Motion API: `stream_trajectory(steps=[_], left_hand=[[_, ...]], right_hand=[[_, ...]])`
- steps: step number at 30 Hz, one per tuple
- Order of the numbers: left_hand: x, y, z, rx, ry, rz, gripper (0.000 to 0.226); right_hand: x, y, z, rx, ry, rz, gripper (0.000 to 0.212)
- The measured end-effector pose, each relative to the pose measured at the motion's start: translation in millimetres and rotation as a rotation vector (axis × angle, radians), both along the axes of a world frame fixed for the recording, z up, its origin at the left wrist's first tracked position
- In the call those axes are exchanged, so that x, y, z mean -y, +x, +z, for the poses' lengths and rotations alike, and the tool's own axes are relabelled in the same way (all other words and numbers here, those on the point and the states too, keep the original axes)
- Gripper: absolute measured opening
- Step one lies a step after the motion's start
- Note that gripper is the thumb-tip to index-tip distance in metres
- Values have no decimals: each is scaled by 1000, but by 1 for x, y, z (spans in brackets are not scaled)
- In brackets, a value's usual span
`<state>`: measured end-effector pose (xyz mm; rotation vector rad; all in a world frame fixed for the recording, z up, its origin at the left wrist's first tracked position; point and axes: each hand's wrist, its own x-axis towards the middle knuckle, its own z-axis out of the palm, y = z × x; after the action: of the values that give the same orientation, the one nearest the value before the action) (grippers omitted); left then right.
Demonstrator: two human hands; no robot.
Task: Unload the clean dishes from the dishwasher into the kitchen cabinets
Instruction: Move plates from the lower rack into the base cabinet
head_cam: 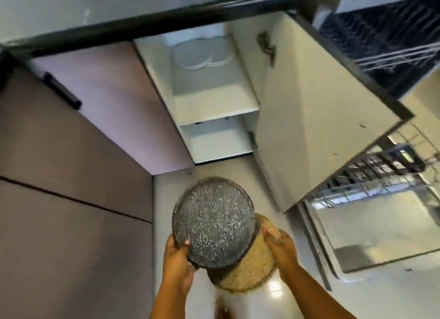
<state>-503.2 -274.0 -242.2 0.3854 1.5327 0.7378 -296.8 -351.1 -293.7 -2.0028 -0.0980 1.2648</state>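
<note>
My left hand (177, 259) grips the near left rim of a dark speckled plate (214, 223), thumb on top. Under it and to the right lies a tan speckled plate (250, 271), which my right hand (282, 247) holds at its right edge. Both plates hang over the floor in front of an open lower cabinet (214, 104). On the cabinet's upper shelf sit two stacks of white plates (200, 54). The open dishwasher (381, 175) is at the right, its racks pulled out.
The open cabinet door (321, 118) stands between the cabinet and the dishwasher. Closed brown cabinet fronts (71, 152) with a black handle (62, 90) fill the left. The dishwasher door (381, 223) lies flat, low on the right. A black countertop edge (166, 21) runs above.
</note>
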Motion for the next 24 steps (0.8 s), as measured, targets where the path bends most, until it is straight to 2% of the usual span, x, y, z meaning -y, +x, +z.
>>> stream_trajectory(steps=[2, 7, 9, 13, 16, 18, 20, 22, 24], left_hand=[[-23, -21, 23, -63, 179, -53, 37], [-48, -46, 42, -367, 580, -320, 58], [-53, -55, 40, -446, 623, -444, 54], [-64, -57, 29, -442, 744, -562, 24], [-71, -59, 16, -517, 822, -605, 38], [-79, -61, 12, -515, 755, -641, 56], [-89, -56, 15, -465, 650, -573, 64], [-100, -46, 21, -336, 529, -331, 60], [-122, -35, 20, -117, 324, -100, 58]], right_hand=[[-28, -26, 8, 5, 13, 17, 41], [-92, -59, 34, -152, 182, -99, 28], [-116, -66, 40, -188, 203, -118, 28], [-145, -69, 33, -298, 258, -125, 28], [-156, -68, 26, -360, 292, -152, 36], [-167, -66, 23, -344, 320, -153, 45], [-181, -61, 22, -316, 374, -157, 55], [-198, -54, 24, -260, 417, -177, 54], [-216, -42, 28, -211, 469, -187, 49]])
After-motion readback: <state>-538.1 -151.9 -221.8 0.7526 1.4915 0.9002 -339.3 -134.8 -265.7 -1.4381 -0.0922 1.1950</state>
